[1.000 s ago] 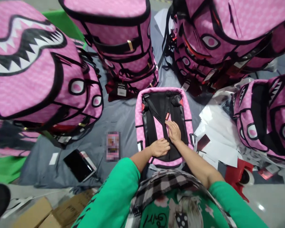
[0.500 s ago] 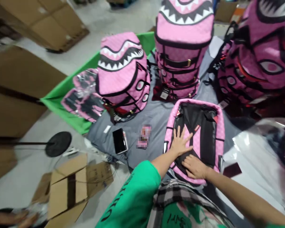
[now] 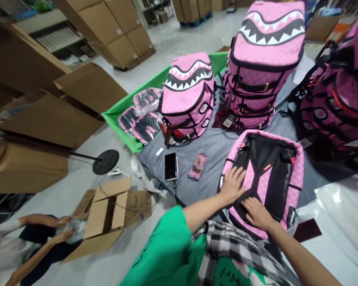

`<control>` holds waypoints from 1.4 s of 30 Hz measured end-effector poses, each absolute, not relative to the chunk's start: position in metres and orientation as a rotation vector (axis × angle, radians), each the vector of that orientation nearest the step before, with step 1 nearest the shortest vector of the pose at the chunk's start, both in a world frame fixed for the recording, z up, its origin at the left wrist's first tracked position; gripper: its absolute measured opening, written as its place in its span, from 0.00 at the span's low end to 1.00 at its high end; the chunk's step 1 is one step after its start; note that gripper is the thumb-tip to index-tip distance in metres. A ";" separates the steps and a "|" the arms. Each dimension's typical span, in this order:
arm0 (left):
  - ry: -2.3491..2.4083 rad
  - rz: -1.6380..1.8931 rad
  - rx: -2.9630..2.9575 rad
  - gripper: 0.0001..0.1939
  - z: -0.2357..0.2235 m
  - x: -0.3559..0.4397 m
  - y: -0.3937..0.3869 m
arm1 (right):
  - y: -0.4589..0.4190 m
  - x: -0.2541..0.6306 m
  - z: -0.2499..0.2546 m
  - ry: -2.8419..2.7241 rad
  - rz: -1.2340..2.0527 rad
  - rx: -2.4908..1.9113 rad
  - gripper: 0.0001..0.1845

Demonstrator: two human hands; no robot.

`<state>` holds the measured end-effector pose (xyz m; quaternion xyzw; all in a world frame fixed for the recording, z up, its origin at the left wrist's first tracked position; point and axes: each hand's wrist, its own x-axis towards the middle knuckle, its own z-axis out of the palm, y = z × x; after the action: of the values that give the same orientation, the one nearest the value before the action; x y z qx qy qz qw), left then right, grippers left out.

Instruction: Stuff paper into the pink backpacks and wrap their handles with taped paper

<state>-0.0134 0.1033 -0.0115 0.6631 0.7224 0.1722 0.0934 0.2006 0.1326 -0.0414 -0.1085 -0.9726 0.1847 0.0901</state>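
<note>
Pink and black, a backpack (image 3: 262, 182) lies back upward on the grey-draped worktop (image 3: 185, 192) before you. Your left hand (image 3: 232, 186) rests on its left side, fingers spread apart; your right hand (image 3: 258, 214) touches its lower part, fingers bent, though whether they grip anything cannot be told. Beyond stands a pile of tooth-printed pink bags (image 3: 256, 71); a dark-screened phone (image 3: 171, 167) lies to the left.
</note>
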 end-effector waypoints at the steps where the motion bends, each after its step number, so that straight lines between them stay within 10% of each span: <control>1: 2.254 0.516 1.881 0.31 -0.008 -0.026 0.086 | 0.129 0.201 -0.036 -2.844 0.561 -0.411 0.20; 12: 2.664 0.337 1.426 0.29 -0.022 -0.150 0.049 | 0.162 0.219 0.001 -2.435 0.238 -1.056 0.15; 24: 1.755 0.485 2.331 0.31 -0.010 0.013 0.147 | 0.113 0.204 -0.040 -2.465 0.065 -1.523 0.30; 42: 1.884 0.526 2.291 0.39 -0.063 0.013 0.133 | 0.205 0.188 -0.010 -2.294 0.178 -1.415 0.25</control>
<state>0.0135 0.1335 -0.0629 0.7589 0.6241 0.1743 0.0645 0.1876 0.2049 -0.0098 -0.5111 -0.8288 0.0645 0.2184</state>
